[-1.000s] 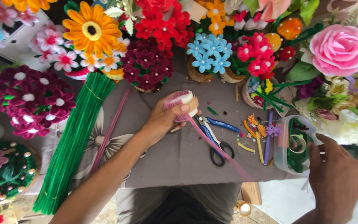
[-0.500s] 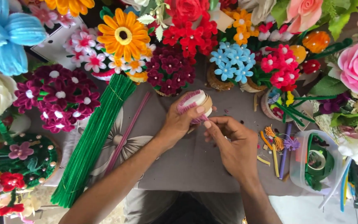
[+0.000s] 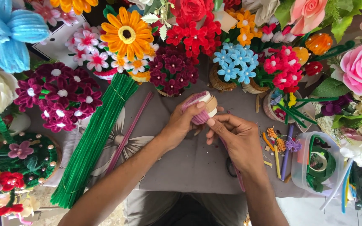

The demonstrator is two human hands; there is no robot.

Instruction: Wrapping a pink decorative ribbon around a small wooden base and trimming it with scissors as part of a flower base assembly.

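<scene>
My left hand (image 3: 181,125) grips the half-wrapped spool (image 3: 202,108), right hand (image 3: 235,136) pinching pink pipe cleaner (image 3: 235,171) trailing toward five o'clock, winding unfinished.

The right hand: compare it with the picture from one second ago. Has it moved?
Yes. The right hand has come left from the clear plastic tub to the pink-wrapped roll that the left hand holds.

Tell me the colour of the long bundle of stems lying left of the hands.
Green; the bundle shows in the head view.
</scene>
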